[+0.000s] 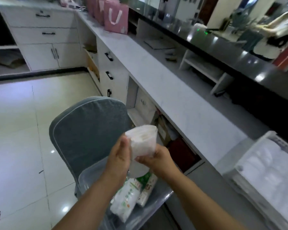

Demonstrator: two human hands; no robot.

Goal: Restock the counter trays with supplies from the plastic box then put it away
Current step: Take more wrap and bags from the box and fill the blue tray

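glossy cream tile floor, white drawer cabinets behind grey chair, long pale bench right of chair

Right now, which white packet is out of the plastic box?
The clear packet, raised by both hands; the two green-printed packets lie in the plastic box.

Head view: looks forward-down, close over hands, counter rightward.

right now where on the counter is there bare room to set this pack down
Bare counter runs from the pink bags down to the white tray. The tray is crowded, as are the small shelf by the wall and the plastic box.
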